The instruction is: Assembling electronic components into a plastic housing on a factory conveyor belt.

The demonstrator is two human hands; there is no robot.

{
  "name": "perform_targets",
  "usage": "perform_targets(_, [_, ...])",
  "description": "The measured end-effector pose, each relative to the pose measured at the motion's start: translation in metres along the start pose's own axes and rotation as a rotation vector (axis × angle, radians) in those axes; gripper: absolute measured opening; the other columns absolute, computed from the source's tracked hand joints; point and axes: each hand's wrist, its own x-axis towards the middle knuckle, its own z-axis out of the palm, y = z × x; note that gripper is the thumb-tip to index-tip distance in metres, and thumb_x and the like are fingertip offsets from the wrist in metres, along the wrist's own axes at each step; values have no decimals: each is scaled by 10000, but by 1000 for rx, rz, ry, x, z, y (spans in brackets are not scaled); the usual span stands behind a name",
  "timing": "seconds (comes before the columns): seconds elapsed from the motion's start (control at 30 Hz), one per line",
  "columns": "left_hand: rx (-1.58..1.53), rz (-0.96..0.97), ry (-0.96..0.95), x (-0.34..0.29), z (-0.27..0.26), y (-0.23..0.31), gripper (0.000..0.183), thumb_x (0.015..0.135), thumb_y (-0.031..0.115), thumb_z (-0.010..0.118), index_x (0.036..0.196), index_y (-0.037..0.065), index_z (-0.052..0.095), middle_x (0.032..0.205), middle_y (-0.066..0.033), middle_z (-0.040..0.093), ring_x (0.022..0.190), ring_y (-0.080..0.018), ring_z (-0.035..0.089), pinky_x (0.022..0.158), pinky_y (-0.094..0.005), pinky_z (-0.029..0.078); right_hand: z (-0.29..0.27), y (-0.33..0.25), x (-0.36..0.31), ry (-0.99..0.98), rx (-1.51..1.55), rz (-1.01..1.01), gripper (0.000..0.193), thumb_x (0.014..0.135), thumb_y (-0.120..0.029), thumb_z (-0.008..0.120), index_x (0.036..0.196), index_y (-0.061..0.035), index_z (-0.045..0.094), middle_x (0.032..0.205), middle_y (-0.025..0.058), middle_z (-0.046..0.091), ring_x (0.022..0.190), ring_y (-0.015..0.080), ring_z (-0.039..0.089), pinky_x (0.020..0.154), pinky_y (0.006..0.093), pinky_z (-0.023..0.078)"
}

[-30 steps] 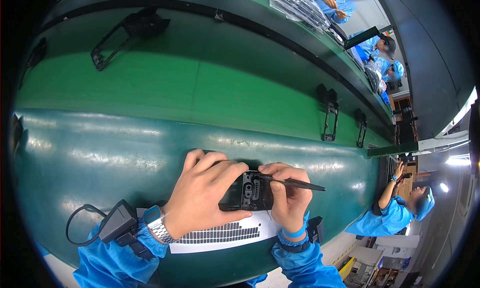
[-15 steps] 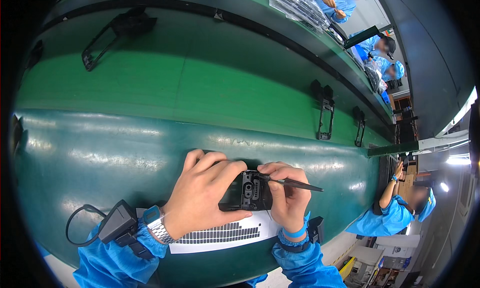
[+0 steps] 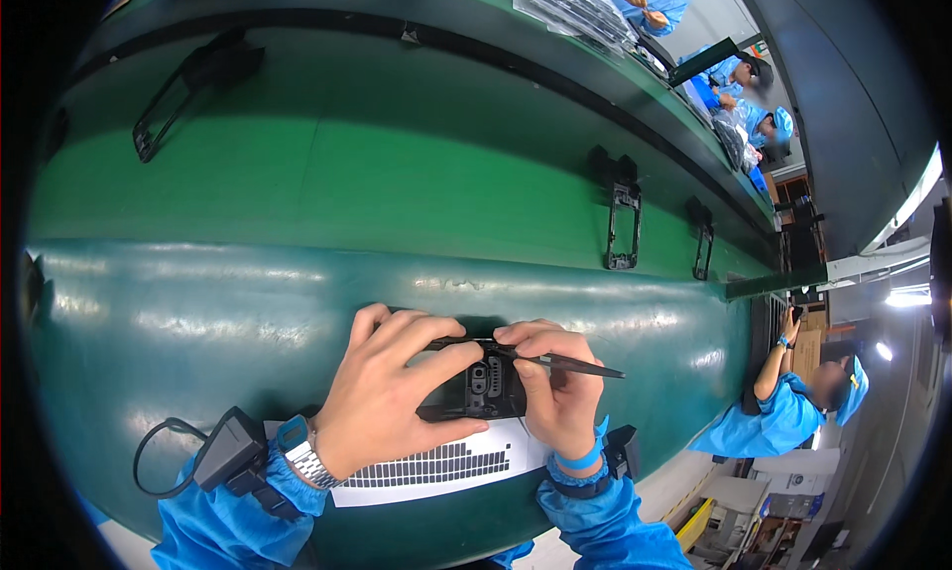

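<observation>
A black plastic housing [image 3: 483,390] with a small round-holed module and a slotted row lies between my hands over the bench. My left hand [image 3: 392,392] is closed around its left side, thumb at the near edge and index finger on the upper part. In my right hand [image 3: 555,387], slim black tweezers [image 3: 585,368] are pinched, their outer end pointing right. The right fingertips meet the housing's far edge close to my left fingers. The tweezers' working tip is hidden there. Partly under my hands is a white sheet [image 3: 426,479] with rows of small black rectangular pieces.
Beyond the dark green bench mat [image 3: 198,322] runs a green conveyor belt [image 3: 397,188]. Black frames stand on it: one at far left [image 3: 188,79], two at right [image 3: 624,223] [image 3: 703,238]. Bagged parts [image 3: 575,15] lie on the far ledge. A co-worker in blue [image 3: 764,411] sits at right.
My left index finger has come down onto the upper part of the housing, nearer the right fingertips. The whole view has shifted slightly, and the belt frames appear further left.
</observation>
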Motion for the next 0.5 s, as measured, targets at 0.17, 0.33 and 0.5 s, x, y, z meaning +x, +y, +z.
perform_targets(0.17, [26,3,-3,1,-1,-1,560,641,414,939,1075,117,747,1172,-78,671,1106,-303,618,1015,-461,401,2,1,0,-4,-10,-15,194,886,87,695,1048,-4,639,1067,182,739,1053,321,718,981,434,536])
perform_targets(0.33, [-1,26,-9,3,-5,-3,583,644,399,936,1107,110,731,1173,-71,674,1100,-293,620,1008,-458,406,5,1,-2,87,107,-1,171,919,79,678,1063,5,623,1081,194,731,1053,312,719,993,416,539])
perform_targets(0.5, [-38,-16,-23,1,-5,4,660,656,397,930,1199,106,691,1181,-64,674,1088,-282,624,1013,-458,394,2,3,-6,128,259,-13,164,996,26,628,1142,16,553,1144,226,681,1097,302,698,1005,406,543])
